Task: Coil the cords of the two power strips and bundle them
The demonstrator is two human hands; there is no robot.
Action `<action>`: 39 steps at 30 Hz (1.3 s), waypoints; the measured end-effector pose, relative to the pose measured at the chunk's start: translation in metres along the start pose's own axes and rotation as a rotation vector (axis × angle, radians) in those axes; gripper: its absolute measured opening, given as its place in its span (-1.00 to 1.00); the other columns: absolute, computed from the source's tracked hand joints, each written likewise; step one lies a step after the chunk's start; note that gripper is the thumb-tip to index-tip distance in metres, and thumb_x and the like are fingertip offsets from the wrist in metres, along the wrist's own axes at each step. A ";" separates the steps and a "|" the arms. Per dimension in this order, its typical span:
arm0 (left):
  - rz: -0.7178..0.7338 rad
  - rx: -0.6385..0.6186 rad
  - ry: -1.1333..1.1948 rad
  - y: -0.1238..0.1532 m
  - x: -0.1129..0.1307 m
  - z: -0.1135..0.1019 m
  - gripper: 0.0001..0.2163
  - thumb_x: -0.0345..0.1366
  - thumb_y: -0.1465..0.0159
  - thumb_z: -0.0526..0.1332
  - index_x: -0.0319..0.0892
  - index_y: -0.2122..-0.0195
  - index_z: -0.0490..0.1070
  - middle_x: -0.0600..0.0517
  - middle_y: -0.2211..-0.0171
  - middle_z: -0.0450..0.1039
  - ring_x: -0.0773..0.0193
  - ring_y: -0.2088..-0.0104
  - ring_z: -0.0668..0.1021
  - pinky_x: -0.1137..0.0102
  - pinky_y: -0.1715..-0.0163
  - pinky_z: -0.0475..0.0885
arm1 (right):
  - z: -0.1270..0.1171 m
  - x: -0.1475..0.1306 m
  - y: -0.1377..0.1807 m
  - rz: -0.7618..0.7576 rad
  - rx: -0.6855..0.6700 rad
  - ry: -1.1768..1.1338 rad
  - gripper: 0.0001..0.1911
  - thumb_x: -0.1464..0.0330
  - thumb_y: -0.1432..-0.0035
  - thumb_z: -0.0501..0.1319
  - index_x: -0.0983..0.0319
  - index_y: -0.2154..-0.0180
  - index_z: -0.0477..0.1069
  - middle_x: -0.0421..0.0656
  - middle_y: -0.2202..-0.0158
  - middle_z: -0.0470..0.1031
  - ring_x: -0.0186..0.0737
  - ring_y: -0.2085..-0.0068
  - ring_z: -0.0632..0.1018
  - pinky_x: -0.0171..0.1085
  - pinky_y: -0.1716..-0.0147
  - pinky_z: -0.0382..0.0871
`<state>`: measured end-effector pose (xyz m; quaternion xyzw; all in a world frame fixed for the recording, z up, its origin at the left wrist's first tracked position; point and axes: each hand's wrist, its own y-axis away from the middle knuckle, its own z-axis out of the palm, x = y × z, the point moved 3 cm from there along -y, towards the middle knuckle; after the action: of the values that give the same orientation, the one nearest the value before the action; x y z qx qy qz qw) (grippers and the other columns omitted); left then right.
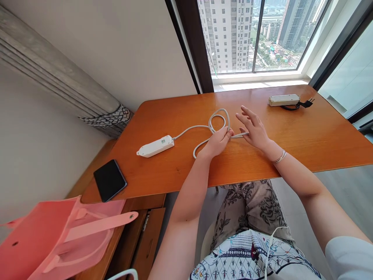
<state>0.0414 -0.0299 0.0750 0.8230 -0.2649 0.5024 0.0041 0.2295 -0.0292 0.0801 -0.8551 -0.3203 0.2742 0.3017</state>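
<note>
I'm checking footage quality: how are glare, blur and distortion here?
Head view: daylight leaves the white windowsill glaring; head view, centre: bare left hand and looped white cable look fairly sharp; head view, corner: pink strapped bag seems stretched, likely lens distortion.

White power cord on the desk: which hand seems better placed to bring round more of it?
Probably the right hand: it is spread open, with the white power cord running up to it, while the left hand has its grip closed on the cord.
</note>
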 end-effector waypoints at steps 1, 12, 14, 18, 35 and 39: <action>-0.023 -0.071 0.116 0.001 0.002 0.003 -0.57 0.16 -0.40 0.06 -0.09 0.40 0.27 0.08 0.54 0.28 0.29 0.54 0.34 0.35 0.50 0.28 | -0.002 0.002 -0.001 0.005 -0.010 -0.032 -0.46 0.19 -0.39 0.13 0.00 -0.36 0.27 -0.04 -0.44 0.20 0.07 -0.35 0.38 0.17 -0.28 0.33; -0.213 -0.481 0.765 0.016 0.024 0.009 -0.56 0.10 -0.07 0.48 -0.14 0.41 0.38 0.26 0.67 0.13 0.50 0.72 0.21 0.40 0.52 0.48 | -0.006 0.024 -0.005 0.248 -0.240 -0.743 -0.45 -0.04 0.05 0.50 0.17 0.11 0.63 -0.07 0.11 0.67 0.02 -0.01 0.64 0.04 -0.09 0.52; -0.184 -0.397 0.916 0.015 0.026 0.005 -0.55 0.09 -0.08 0.48 -0.16 0.45 0.35 0.30 0.71 0.01 0.54 0.75 0.14 0.42 0.53 0.49 | -0.003 0.027 -0.003 0.384 -0.240 -0.938 -0.45 -0.07 0.06 0.50 0.23 0.23 0.61 -0.10 0.26 0.65 -0.11 0.18 0.65 -0.09 0.08 0.58; -0.279 -0.138 1.061 0.009 0.027 -0.001 -0.57 -0.01 -0.24 0.40 -0.16 0.51 0.25 0.30 0.72 -0.06 0.55 0.76 0.13 0.49 0.55 0.49 | 0.002 0.023 -0.003 0.608 -0.124 -1.216 -0.44 -0.12 0.04 0.47 0.24 0.35 0.51 -0.22 0.46 0.50 -0.29 0.39 0.56 -0.22 0.24 0.58; -0.351 0.159 1.017 0.005 0.030 -0.001 -0.64 -0.08 -0.38 0.29 -0.19 0.48 0.35 0.32 0.77 -0.09 0.56 0.80 0.09 0.59 0.61 0.39 | 0.014 0.014 -0.005 0.672 0.003 -1.128 -0.35 0.08 -0.28 0.25 0.09 -0.34 0.31 -0.29 0.48 0.41 -0.34 0.55 0.44 -0.32 0.52 0.36; -0.324 0.222 1.025 0.002 0.029 0.000 -0.62 -0.09 -0.38 0.28 -0.18 0.51 0.32 0.31 0.79 -0.11 0.55 0.80 0.10 0.59 0.61 0.39 | 0.014 0.011 -0.005 0.546 0.008 -0.914 -0.39 0.07 -0.39 0.11 0.13 -0.36 0.30 -0.27 0.47 0.39 -0.34 0.53 0.43 -0.31 0.49 0.39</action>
<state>0.0511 -0.0446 0.0984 0.4987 -0.0444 0.8568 0.1230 0.2255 -0.0131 0.0714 -0.6997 -0.1840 0.6884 0.0522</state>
